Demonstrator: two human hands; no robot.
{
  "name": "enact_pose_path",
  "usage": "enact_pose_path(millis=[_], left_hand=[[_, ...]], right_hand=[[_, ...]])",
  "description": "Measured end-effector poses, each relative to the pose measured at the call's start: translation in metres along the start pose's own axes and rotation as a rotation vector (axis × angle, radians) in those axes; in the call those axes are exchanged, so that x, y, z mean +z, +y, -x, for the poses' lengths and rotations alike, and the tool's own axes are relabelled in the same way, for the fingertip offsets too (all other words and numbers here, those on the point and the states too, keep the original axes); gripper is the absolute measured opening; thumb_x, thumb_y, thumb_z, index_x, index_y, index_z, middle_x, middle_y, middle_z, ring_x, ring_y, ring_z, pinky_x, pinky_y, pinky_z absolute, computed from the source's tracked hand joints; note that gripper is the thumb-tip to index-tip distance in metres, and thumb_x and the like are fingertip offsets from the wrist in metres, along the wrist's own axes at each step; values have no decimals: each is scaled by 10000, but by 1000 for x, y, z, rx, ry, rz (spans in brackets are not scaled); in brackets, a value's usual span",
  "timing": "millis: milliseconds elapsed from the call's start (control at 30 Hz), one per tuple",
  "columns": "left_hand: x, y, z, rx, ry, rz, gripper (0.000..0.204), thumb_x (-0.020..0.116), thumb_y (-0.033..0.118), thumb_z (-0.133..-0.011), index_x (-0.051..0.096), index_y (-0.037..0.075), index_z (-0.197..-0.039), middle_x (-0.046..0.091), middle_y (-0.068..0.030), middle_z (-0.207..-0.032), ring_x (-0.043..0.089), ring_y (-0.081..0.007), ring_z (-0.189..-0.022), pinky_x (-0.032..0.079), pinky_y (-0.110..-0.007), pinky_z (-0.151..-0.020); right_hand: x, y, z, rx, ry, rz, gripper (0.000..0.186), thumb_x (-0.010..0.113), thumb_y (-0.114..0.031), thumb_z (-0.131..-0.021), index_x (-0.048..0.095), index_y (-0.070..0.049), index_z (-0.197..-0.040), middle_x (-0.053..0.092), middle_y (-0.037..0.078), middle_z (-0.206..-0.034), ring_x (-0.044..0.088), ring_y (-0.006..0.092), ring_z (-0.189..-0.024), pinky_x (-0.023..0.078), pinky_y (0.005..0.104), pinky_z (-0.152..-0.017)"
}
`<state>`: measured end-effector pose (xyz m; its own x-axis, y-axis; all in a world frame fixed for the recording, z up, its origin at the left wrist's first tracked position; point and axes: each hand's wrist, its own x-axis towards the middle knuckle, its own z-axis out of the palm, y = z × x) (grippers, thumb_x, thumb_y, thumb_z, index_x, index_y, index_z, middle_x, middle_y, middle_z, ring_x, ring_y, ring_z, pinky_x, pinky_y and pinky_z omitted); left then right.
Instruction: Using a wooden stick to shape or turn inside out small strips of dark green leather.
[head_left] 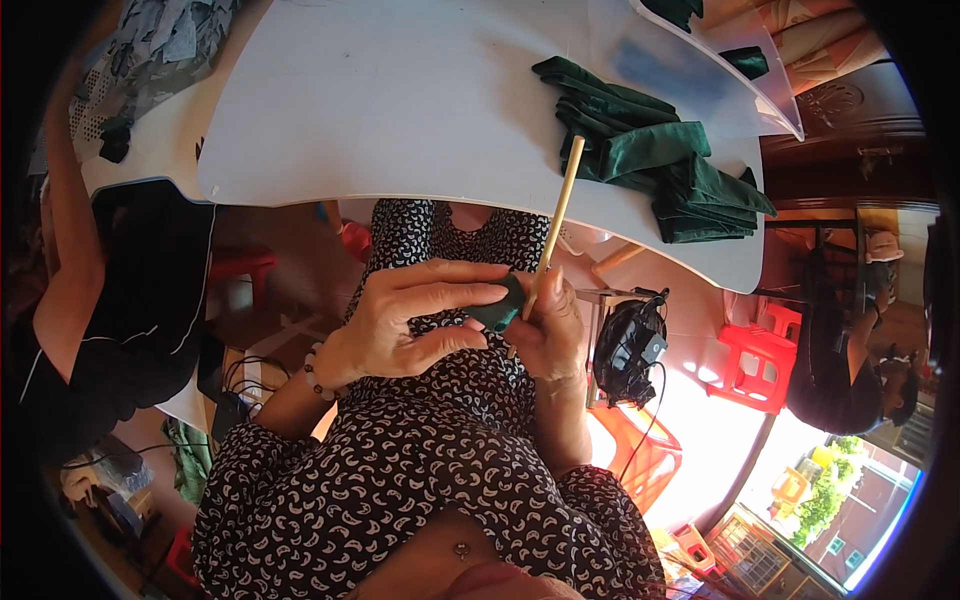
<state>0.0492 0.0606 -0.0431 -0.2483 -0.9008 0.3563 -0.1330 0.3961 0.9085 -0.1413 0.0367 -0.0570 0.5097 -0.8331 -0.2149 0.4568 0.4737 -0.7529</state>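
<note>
Above my lap, my left hand (430, 315) pinches a small piece of dark green fabric (497, 306) between thumb and fingers. My right hand (553, 325) meets it there and grips a thin wooden stick (562, 213), which slants upward past the near edge of the table. The stick's lower end shows just below my right thumb; whether it goes inside the fabric I cannot tell. On the table's right part lies a loose heap of dark green velvety fabric strips (650, 150), folded over each other.
The white table (400, 100) curves across in front of me. A clear plastic sheet or bin (690, 70) stands at its far right. A person in black (130, 300) sits at left. Red stools (758, 360) and a black bag (630, 345) are at right; grey scraps (165, 45) lie far left.
</note>
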Motion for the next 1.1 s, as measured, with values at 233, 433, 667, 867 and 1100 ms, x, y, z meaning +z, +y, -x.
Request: enact_pose_path(millis=[233,433,667,867,1100], left_hand=[[7,-3,8,-31,102,74,234,666,3,-799,686,2,-1031,672,-166,-1085,693,-225,-892,555,-293,-784],[2,-8,18,-201,266,329,210,539,100,-926,646,-67,-993,671,-185,-1031,658,-222,-937,528,-346,-847],[5,-3,20,-288,254,370,194,564,96,-923,621,-69,-1008,672,-171,-994,655,-174,-897,526,-298,-800],[6,3,13,-214,304,413,147,631,-31,-844,646,-51,-989,665,-113,-948,647,-103,-800,535,-222,-669],[9,1,17,-68,345,346,165,669,-33,-821,654,-48,-984,653,-148,-946,670,-166,-832,564,-249,-718]], right_hand=[[-9,5,1,28,-136,52,499,487,-419,-975,629,59,-996,417,-54,-563,270,19,-462,187,204,-434],[3,-4,1,41,-102,66,375,571,-333,-943,620,38,-958,612,47,-714,385,38,-494,275,193,-465],[25,-8,-3,-316,104,583,249,779,-64,-764,627,-22,-957,570,-50,-810,310,5,-545,241,173,-496],[15,1,-8,-288,59,494,151,766,-31,-763,655,-25,-865,566,-29,-830,328,10,-552,242,186,-491],[18,0,-6,-338,32,497,127,746,-5,-769,654,-19,-856,576,-3,-835,361,16,-577,244,187,-497]])
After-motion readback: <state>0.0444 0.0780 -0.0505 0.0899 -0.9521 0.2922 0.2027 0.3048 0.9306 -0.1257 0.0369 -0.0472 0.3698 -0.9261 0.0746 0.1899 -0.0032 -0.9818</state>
